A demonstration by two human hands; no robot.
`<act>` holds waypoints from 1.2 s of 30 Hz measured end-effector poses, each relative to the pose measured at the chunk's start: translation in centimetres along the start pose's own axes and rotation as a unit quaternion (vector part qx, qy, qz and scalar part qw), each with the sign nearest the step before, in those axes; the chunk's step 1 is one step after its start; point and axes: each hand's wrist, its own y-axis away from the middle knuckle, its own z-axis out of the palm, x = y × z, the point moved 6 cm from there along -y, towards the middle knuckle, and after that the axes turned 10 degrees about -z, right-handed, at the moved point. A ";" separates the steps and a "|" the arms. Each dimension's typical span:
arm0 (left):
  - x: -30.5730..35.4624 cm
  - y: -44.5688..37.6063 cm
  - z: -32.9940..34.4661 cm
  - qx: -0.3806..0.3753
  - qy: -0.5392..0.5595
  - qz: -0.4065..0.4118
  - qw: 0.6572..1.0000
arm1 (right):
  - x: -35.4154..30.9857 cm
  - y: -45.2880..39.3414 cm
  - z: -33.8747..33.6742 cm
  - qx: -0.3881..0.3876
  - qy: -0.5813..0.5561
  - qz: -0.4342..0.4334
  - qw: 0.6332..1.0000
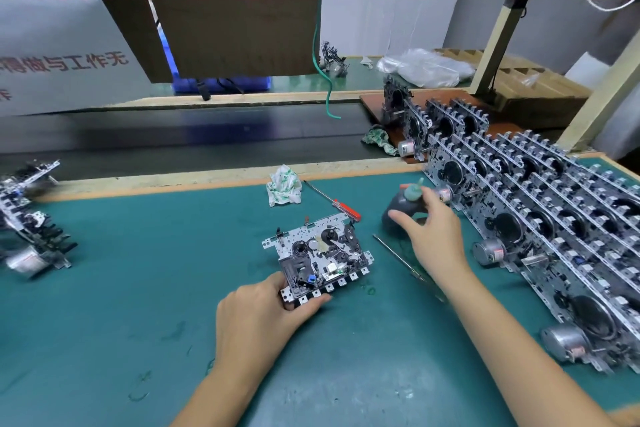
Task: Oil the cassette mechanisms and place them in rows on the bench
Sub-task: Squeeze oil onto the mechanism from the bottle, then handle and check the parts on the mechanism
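Far left edge of the green bench mat [145,288]: a loose cluster of cassette mechanisms [29,218], blurred, lying at mixed angles; detail cannot be confirmed.

Centre: one cassette mechanism [320,253] sits on the mat, face up, its row of square tabs toward the person. The left hand [263,315] grips its near left corner, thumb on top of the tab edge and fingers curled beneath.

Behind it lies a crumpled white and green cloth [284,185], with a red-handled screwdriver [334,201] just to its right, shaft pointing away toward the cloth. The screwdriver handle lies close to the far right corner of the held mechanism.

Right of centre: a thin metal probe [398,258] lies diagonally on the mat, its near end running under the right forearm. The right hand [433,229] reaches over a dark oil bottle [398,213] with a pale green cap. The fingers are spread and lightly curved around the bottle's upper part; whether they have closed on it cannot be told, as the hand is motion-blurred.

Right side: finished mechanisms stand in overlapping rows [540,215], leaning on one another, silver motors [490,251] projecting at the near ends. A second patterned rag [379,139] lies at the far end of the rows.
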 end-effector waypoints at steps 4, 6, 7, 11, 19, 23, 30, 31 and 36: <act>-0.6 -0.1 0.3 -0.016 -0.021 -0.031 0.999 | 0.6 -0.6 1.3 -0.049 0.017 0.029 0.998; -0.8 -0.2 0.3 -0.022 -0.026 -0.040 0.999 | -0.4 0.2 0.0 0.053 0.010 -0.007 0.999; -0.8 -0.2 0.4 -0.029 -0.033 -0.046 0.998 | -1.3 1.0 -0.9 0.110 0.011 -0.052 0.992; -0.6 -0.2 0.2 -0.030 -0.016 -0.032 0.999 | -3.6 3.9 0.3 -0.030 0.148 -0.217 0.964; -0.6 -0.7 -0.6 -0.061 0.074 -0.063 0.993 | -3.5 5.4 1.6 -0.239 0.060 -0.188 0.951; -0.2 -1.8 -1.8 -0.117 0.203 -0.120 0.965 | -4.7 5.2 0.0 -0.230 -0.052 -0.174 0.956; 1.6 -0.9 -3.8 -0.035 -0.012 0.049 0.998 | -5.3 7.0 -0.9 -0.217 0.076 -0.270 0.935; 1.9 -0.5 -4.5 0.007 -0.054 0.081 0.995 | -5.5 7.1 -1.0 -0.199 0.101 -0.295 0.929; 3.3 0.6 -5.1 0.034 -0.012 0.137 0.990 | -4.9 7.5 0.2 -0.282 -0.050 -0.185 0.940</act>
